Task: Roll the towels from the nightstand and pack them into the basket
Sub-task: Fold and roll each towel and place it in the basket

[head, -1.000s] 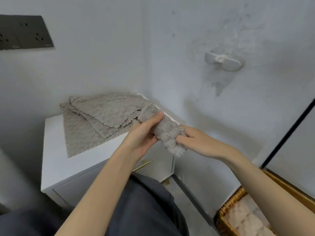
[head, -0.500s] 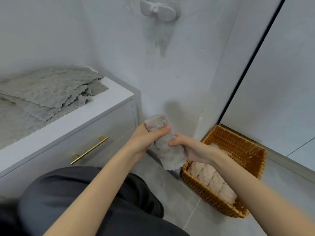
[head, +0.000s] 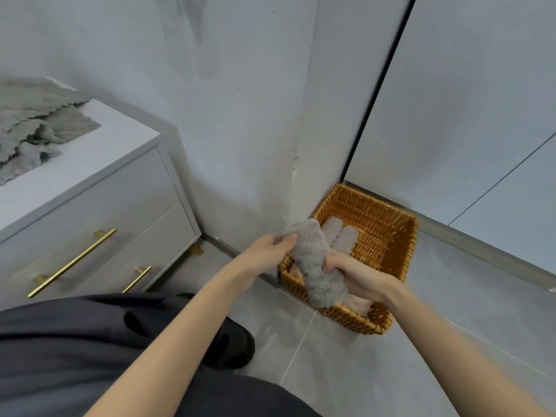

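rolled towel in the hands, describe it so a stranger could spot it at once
Find the orange wicker basket on the floor by the wall corner. Over its wall-side edge a grey rolled towel is gripped by the left hand and right hand. Unlike the rolls lying inside, it is held up.

Grey towels (head: 33, 127) lie flat, seemingly overlapping, on the white nightstand (head: 99, 152). The wicker basket (head: 412, 236) sits on the tiled floor (head: 451, 311), against the wall corner.
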`<state>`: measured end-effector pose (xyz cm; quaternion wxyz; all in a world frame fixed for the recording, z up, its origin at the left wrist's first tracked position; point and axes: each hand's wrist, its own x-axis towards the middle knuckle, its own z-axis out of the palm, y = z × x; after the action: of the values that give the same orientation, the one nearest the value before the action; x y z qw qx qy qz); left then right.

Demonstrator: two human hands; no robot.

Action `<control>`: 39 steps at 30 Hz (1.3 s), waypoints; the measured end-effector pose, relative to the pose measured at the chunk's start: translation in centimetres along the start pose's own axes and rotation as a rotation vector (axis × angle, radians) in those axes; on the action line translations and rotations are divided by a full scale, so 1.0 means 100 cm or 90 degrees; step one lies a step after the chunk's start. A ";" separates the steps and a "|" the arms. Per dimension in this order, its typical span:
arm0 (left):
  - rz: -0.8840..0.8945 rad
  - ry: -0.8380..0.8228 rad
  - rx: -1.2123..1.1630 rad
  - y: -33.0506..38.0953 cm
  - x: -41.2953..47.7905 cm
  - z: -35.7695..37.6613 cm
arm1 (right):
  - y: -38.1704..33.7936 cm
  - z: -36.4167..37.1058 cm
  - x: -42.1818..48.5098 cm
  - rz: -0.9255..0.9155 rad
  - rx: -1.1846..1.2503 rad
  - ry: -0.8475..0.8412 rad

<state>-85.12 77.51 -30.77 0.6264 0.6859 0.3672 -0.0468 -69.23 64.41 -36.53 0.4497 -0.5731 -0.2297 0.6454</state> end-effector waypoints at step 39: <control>-0.015 0.008 0.086 -0.023 0.125 0.047 | 0.119 -0.224 0.170 0.231 0.231 0.693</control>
<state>-75.47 78.75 -40.25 0.5757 0.7225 0.3754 -0.0748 -50.78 68.03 -60.59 0.4760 -0.7654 0.2486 0.3547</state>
